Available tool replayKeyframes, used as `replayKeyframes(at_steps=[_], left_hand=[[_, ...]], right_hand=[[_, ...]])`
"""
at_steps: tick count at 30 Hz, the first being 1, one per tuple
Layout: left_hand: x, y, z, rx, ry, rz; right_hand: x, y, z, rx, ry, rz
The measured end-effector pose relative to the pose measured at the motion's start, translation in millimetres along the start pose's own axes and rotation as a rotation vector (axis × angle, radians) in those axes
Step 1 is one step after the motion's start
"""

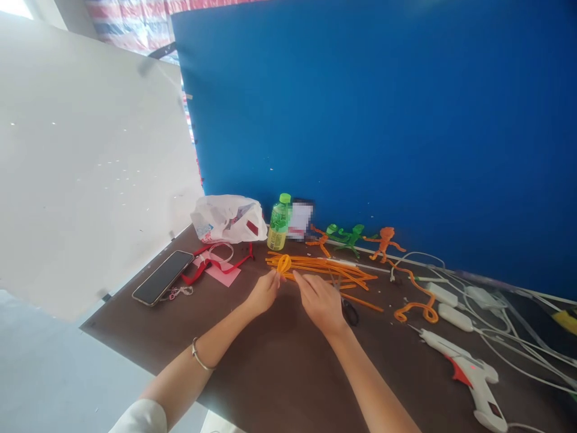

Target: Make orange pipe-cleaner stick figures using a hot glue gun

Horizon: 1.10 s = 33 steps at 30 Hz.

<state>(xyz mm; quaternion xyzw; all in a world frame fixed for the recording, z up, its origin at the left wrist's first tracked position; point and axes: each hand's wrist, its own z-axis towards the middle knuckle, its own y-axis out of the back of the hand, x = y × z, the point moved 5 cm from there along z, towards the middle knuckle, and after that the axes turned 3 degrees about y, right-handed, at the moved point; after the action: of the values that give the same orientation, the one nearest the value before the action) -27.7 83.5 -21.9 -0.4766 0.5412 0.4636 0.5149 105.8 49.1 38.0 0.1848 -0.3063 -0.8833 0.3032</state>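
While left hand (264,293) pinches orange loop (283,263) underneath, right hand (322,302) (grip unclear) sits alongside.

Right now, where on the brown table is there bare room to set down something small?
Two patches of the table look bare: between the left forearm and right forearm, and between the latter and the glue gun. The back is crowded with a white bag, bottle, orange stems and figures; the right with white adapters.

Readable text: none | bottle label (277,230): too small to read | plastic bag print (205,232): illegible
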Motion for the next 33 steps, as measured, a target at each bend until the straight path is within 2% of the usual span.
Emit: replayKeyframes(at_steps=[2, 4, 9, 14, 17, 24, 33], left_hand=[[-7, -11.4, -4, 0.002, -0.166, 0.130], [-9, -25.7, -7, 0.039, -0.242, 0.191], [-5, -45.0, -8, 0.049, -0.201, 0.188], [-11, -45.4, -8, 0.067, -0.299, 0.236], [-13, -45.5, -9, 0.103, -0.314, 0.212], [-7, -40.6, -6, 0.010, -0.191, 0.039], [0, -51.1, -7, 0.106, 0.118, -0.559]], right_hand=[[4, 3, -8, -0.022, -0.077, 0.033], [2, 4, -17, -0.060, -0.174, 0.042], [-8, 5, -32, -0.061, -0.285, -0.050], [-6, 6, -34, -0.066, -0.287, -0.065], [-1, 6, -33, -0.043, -0.268, -0.089], [9, 6, -31, -0.005, -0.222, -0.104], [8, 4, -36, -0.031, -0.229, -0.084]])
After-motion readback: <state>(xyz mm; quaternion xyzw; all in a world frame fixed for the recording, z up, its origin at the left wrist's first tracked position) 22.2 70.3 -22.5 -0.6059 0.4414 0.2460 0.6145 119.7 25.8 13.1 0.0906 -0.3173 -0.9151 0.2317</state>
